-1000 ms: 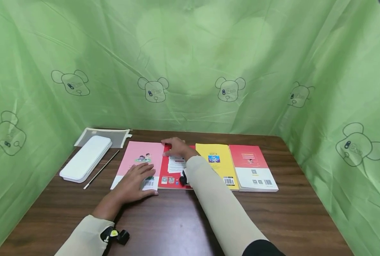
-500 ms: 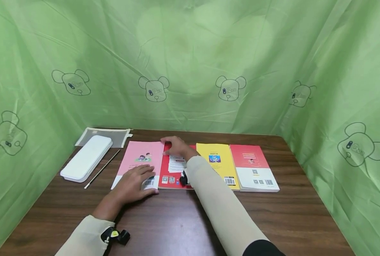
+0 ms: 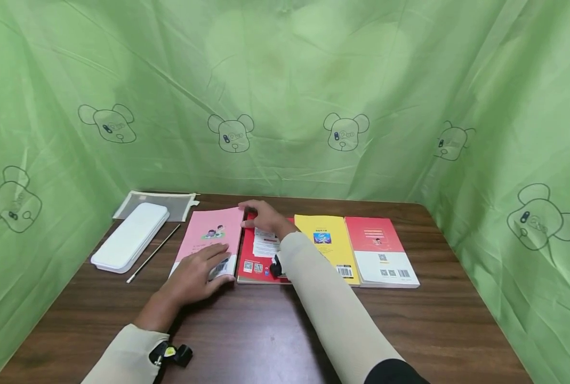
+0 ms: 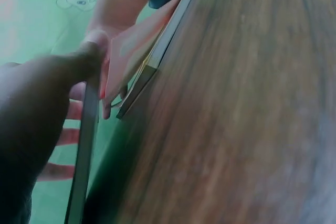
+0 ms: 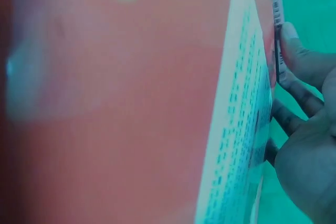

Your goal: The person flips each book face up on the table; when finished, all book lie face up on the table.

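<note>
In the head view a pink and white book (image 3: 210, 229) has its right edge tipped up from the table. My left hand (image 3: 195, 274) holds its near right corner, fingers over the cover and thumb at the edge. In the left wrist view the book's dark edge (image 4: 84, 161) runs between that thumb and fingers. My right hand (image 3: 265, 217) pinches the far right corner. Under my right forearm lies a red book (image 3: 252, 261) with a white paper (image 3: 265, 244) on it. The right wrist view shows the red cover (image 5: 131, 103) close up, partly blurred.
Right of the red book lie a yellow book (image 3: 324, 256) and a red and white book (image 3: 385, 269), side by side. A white case (image 3: 130, 237), a thin stick with a white end (image 3: 152, 253) and a grey mesh pouch (image 3: 179, 208) are at the left. Green curtain (image 3: 285, 90) surrounds the brown table (image 3: 265, 336).
The pink book's right edge has come up, and a gap shows between it and the red book. Both hands have shifted slightly left with it. The other things stay put.
</note>
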### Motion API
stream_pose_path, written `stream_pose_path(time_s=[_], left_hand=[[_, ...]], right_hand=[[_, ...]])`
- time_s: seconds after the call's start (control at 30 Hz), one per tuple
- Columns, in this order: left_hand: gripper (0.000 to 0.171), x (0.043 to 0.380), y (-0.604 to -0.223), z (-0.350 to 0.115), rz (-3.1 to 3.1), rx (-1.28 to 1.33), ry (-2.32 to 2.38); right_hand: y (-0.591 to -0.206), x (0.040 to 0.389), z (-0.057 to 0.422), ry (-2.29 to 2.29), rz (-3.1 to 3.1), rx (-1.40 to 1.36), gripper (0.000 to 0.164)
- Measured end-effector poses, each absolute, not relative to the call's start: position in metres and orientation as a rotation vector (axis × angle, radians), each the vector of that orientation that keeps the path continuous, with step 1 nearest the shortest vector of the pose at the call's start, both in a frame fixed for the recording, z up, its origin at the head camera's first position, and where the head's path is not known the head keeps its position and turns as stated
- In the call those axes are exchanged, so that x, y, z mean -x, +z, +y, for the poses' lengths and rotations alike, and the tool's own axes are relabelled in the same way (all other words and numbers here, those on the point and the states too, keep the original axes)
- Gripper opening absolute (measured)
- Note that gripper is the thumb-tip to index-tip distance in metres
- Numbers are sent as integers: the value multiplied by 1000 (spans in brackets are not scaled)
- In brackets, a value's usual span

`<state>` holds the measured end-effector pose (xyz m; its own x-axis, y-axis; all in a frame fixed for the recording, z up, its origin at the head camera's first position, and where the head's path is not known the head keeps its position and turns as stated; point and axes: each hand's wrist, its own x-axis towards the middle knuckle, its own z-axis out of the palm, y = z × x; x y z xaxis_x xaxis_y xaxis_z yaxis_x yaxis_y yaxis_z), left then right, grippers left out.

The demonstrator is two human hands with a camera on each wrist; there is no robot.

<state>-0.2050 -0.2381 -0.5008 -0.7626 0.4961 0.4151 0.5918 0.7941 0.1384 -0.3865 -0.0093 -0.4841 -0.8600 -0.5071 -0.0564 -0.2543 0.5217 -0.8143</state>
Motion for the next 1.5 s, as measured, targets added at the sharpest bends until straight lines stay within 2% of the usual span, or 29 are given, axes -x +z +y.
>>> stream_pose_path(time_s=[0.5,0.8,0.97,1.17,1.3,1.5], left_hand=[[65,204,-490,-241,-2485,888,-487],[72,199,-480,-233,-2538,811,-632],[69,198,-477,-232,-2497,816,-755],[68,199,-476,-228,-2370,860,-885],[59,201,-476,-225,-2272,884,-937],[54,202,-475,-222,-2194,882,-988]], right_hand=[[-465,389,-8,-1636,2193,653,60],[-458,391,-8,-1733,2168,649,56],[-452,388,-10,-1835,2101,634,53],[-446,384,-11,-1867,2081,657,62],[-446,384,-12,-1862,2092,682,70],[-446,385,-15,-1887,2112,727,69]])
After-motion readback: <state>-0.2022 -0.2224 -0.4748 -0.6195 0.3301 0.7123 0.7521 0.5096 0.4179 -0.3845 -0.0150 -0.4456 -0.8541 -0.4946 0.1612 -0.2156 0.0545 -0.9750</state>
